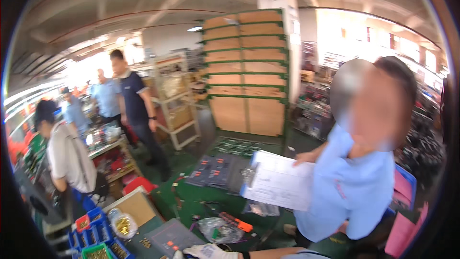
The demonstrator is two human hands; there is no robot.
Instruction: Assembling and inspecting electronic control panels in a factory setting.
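My right hand (212, 251), in a white work glove, lies at the lower edge with its forearm coming in from the right. Its fingers point left and touch or overlap the near right corner of a dark grey panel (173, 235) with small orange pieces on it. The frame edge cuts off part of the hand, so its grip is unclear. No part of my left hand can be made out. Just beyond the glove lies a clear plastic bag (220, 230), with an orange part (245, 226) beside it. Left of the panel are loose brass-coloured pieces (145, 242).
Blue bins (101, 230) and a bag of brass pieces (123, 225) stand at left. Across the green bench lie more dark panels (211, 170). A person in light blue (335, 187) holds a clipboard (278, 180) over the right side. Other people stand far left, near a shelf rack (175, 100).
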